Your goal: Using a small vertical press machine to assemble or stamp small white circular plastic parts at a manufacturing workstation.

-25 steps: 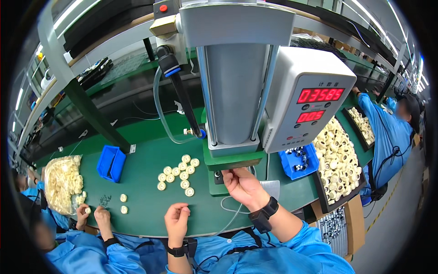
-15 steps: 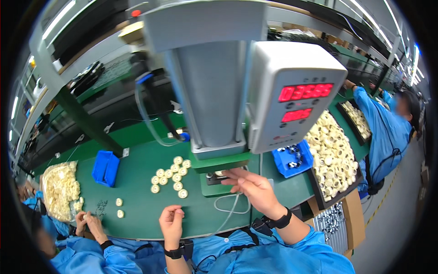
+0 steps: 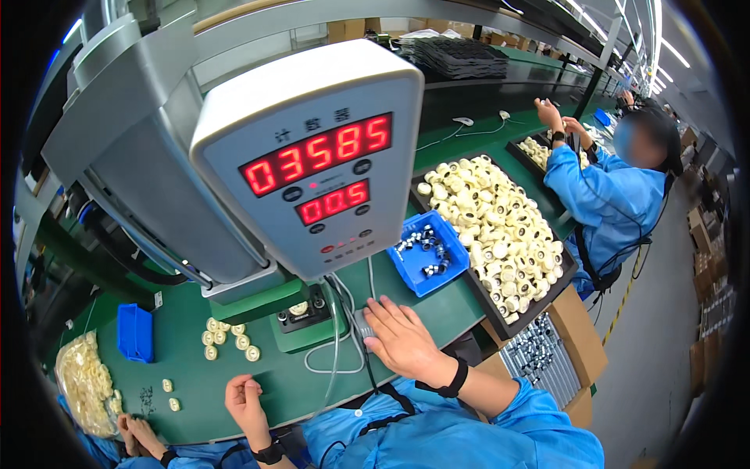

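My right hand (image 3: 401, 338) lies palm down with its fingers stretched out over a small grey box (image 3: 363, 324) that has cables at it. Beside that box stands a press (image 3: 180, 187) with a green head; a cream round part (image 3: 298, 309) sits in the black holder (image 3: 314, 306) on its green base. My left hand (image 3: 245, 402) hovers by the front edge of the green bench, its fingers curled closed and nothing visible in them. Several cream round parts (image 3: 242, 342) lie left of the press base.
A blue bin (image 3: 418, 286) of small metal parts stands next to a black tray (image 3: 508, 324) heaped with cream parts. Left are an empty blue bin (image 3: 135, 334), a bag of cream pieces (image 3: 80, 383) and a co-worker's hands (image 3: 141, 435). A counter display (image 3: 312, 156) hangs ahead. Another person (image 3: 617, 180) works right.
My right hand has left the press holder and come down onto the grey box. The view has turned to the right. My left hand stays curled near the bench edge.
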### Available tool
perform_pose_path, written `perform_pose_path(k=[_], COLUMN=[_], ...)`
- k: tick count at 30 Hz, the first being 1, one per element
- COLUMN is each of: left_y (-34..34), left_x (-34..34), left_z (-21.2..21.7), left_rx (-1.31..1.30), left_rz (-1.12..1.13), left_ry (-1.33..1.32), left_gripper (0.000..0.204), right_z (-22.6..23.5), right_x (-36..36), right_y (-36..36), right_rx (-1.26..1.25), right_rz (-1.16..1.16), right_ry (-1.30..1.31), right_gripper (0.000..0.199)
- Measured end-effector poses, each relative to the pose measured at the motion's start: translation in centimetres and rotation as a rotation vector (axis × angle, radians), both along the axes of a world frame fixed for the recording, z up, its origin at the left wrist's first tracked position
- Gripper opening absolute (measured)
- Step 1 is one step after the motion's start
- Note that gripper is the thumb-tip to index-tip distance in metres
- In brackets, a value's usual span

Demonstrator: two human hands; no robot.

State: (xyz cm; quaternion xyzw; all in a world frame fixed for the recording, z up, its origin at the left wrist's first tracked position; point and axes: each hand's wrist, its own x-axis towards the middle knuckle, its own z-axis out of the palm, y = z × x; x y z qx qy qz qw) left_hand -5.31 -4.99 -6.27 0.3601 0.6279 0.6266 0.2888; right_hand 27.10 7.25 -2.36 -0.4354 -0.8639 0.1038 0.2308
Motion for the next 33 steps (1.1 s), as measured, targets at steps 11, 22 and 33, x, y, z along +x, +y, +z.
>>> perform_pose_path(k=[11,22,33], left_y=[-0.1,0.0,-4.2], left_x=[0.2,-0.7,-10.2], left_z=[0.0,2.5,3.4], left_rx=[-0.002,-0.12,-0.243], left_rz=[-0.004,-0.147,0.331], left_ry=[0.023,-0.004,0.352], left_gripper=[0.008,0.014,0.017], right_z=[2.6,-1.5,-0.5], right_x=[5.5,6.1,8.0], right_y=[6.4,14.0,13.6], right_rx=[0.361,0.229,0.014], right_rz=[-0.337,-0.661,-0.579], right_ry=[0.197,-0.438,-0.173], right_gripper=[0.015,0.013,0.028])
